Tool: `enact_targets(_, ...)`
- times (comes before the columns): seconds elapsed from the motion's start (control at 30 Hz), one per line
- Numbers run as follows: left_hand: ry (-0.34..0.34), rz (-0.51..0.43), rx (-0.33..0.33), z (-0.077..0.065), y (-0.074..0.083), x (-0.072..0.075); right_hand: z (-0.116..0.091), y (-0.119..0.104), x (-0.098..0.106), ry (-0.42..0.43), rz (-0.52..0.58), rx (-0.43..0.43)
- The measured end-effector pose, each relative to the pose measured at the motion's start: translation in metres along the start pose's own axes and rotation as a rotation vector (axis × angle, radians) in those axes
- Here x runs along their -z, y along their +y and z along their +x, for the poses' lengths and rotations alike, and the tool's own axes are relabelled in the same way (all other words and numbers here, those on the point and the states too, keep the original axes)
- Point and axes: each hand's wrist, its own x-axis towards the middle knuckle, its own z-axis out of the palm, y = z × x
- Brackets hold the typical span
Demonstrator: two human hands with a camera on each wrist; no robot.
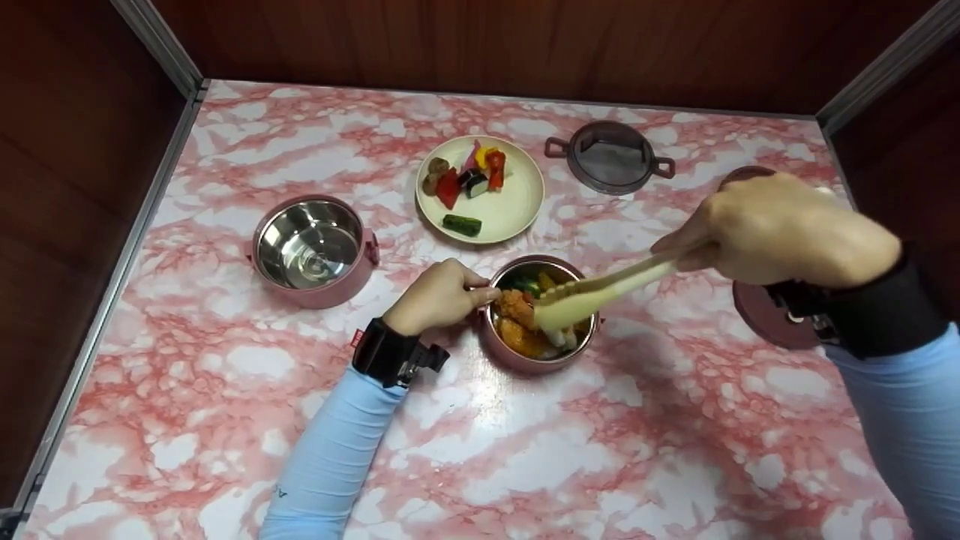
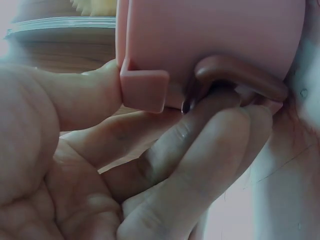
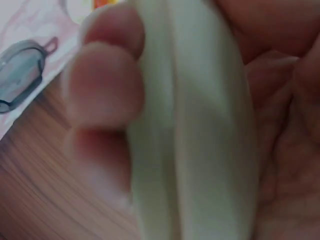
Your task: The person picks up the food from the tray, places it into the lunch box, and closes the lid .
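Note:
A pink lunch pot with a steel inside stands at the middle of the table, holding fried chicken, greens and other food. My left hand holds it at its left side; the left wrist view shows the thumb against a clip and fingers curled at the brown handle. In my right hand are pale cream tongs, squeezed nearly together, their tips down in the pot. Whether the tips pinch a piece of food, I cannot tell. The right wrist view shows fingers wrapped round the tongs.
Behind the pot lies a cream plate with several vegetable pieces. A second pink pot, steel inside, stands at the left. A dark lid with two handles lies at the back; a round maroon lid is partly under the right arm.

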Motion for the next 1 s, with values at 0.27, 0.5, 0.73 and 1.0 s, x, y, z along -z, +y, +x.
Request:
enact_targets(0.27, -0.006, -0.010, 0.013, -0.001, 0.001, 0.000, 0.019, -0.017, -0.004, -0.110, -0.032, 0.042)
enact_targets(0.5, -0.007, -0.006, 0.020, -0.002, 0.002, 0.000, 0.023, -0.022, 0.000, -0.158, -0.008, 0.066)
enact_targets(0.73, -0.003, 0.009, 0.005, -0.001, 0.002, 0.000, 0.017, -0.020, 0.000, -0.089, -0.013, 0.052)
enact_targets(1.0, -0.005, -0.003, 0.016, -0.001, 0.002, -0.001, 0.023, -0.028, -0.010, -0.174, -0.003, 0.057)
